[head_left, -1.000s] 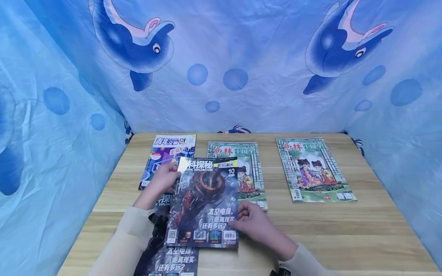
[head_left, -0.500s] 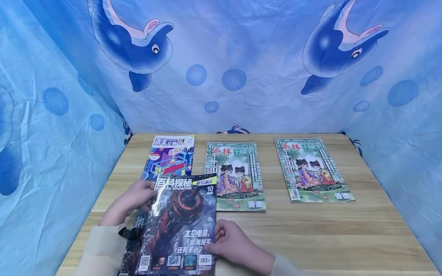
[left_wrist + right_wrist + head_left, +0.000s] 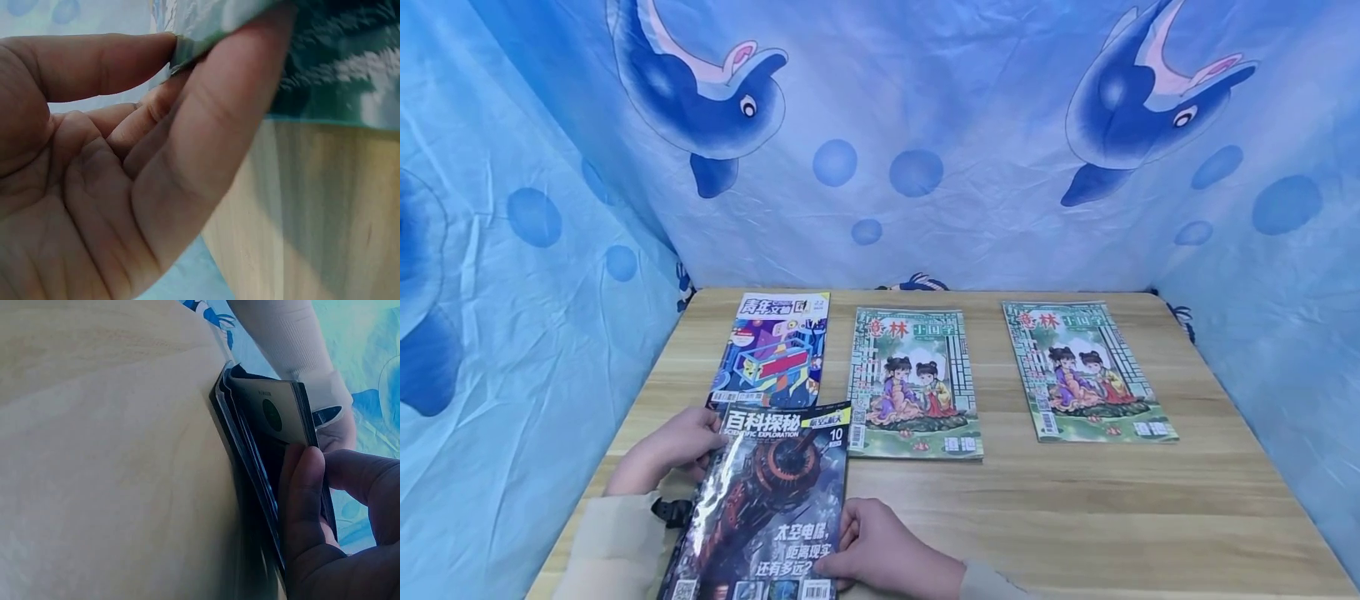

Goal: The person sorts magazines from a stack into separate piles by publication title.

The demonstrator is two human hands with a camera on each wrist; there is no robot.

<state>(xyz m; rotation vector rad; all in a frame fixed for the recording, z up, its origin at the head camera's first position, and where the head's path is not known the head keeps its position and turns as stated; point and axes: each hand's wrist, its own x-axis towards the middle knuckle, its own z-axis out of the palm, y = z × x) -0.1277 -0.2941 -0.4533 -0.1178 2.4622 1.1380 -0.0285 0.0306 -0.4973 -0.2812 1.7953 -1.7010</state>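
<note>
A dark magazine with a space-machine cover (image 3: 778, 492) is held at the near left of the table, cover up, its lower edge beyond the head view. My left hand (image 3: 670, 450) pinches its left edge, thumb on top; in the left wrist view, fingers (image 3: 206, 119) lie beneath its glossy underside (image 3: 350, 69). My right hand (image 3: 887, 546) pinches the right edge between thumb and fingers. In the right wrist view, the held magazine's pages (image 3: 275, 403) are close over dark edges (image 3: 240, 440) of another magazine on the table; that one is mostly hidden.
Behind the held magazine lies a purple and blue magazine (image 3: 775, 358). Two matching green magazines lie flat, one at the middle (image 3: 917, 392) and one at the right (image 3: 1090, 375). The wooden table (image 3: 1075, 517) is enclosed by a blue dolphin-print cloth (image 3: 985, 233).
Both hands have brought the dark magazine down and leftward toward the near edge, over its matching copy. The middle green magazine and most of the purple one have come into view.
</note>
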